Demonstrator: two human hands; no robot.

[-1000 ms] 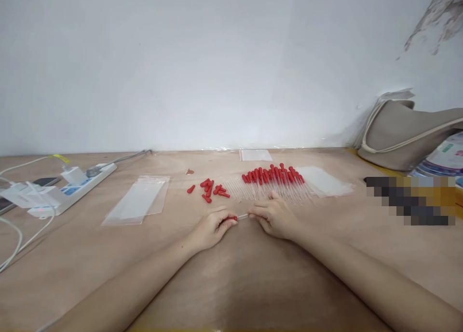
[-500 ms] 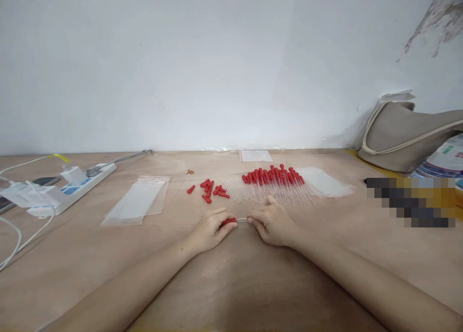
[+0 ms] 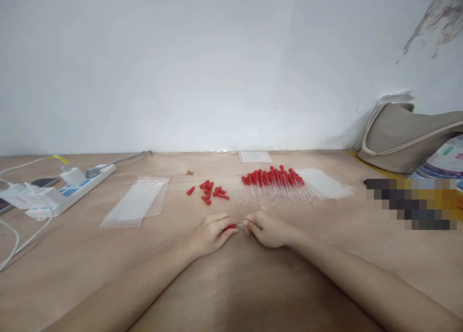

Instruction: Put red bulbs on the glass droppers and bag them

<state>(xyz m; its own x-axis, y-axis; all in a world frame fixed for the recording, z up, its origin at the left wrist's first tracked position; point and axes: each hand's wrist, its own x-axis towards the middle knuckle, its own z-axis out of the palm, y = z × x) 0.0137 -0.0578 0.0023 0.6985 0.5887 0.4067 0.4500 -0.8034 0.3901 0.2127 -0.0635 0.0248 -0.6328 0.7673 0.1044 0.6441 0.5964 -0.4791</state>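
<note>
My left hand (image 3: 216, 232) pinches a red rubber dropper bulb (image 3: 232, 226), mostly covered by the fingers. My right hand (image 3: 265, 227) is closed on a thin clear dropper tube (image 3: 240, 225); a short stretch of it shows between the two hands, meeting the bulb's end. Beyond the hands lies a pile of droppers with red bulbs (image 3: 275, 176), their clear stems pointing toward me. Bare clear tubes (image 3: 233, 191) lie side by side to its left. Several loose red bulbs (image 3: 209, 190) are scattered further left.
Clear zip bags (image 3: 135, 202) lie on the left, more plastic bags (image 3: 323, 183) right of the pile, and one small bag (image 3: 255, 156) by the wall. A power strip (image 3: 72, 190) with chargers and cables stands far left. A grey-beige bag (image 3: 401, 137) sits back right.
My right hand has moved slightly left, closer to the left hand, and its fingers are curled tighter. Less of the clear tube shows between the hands.
</note>
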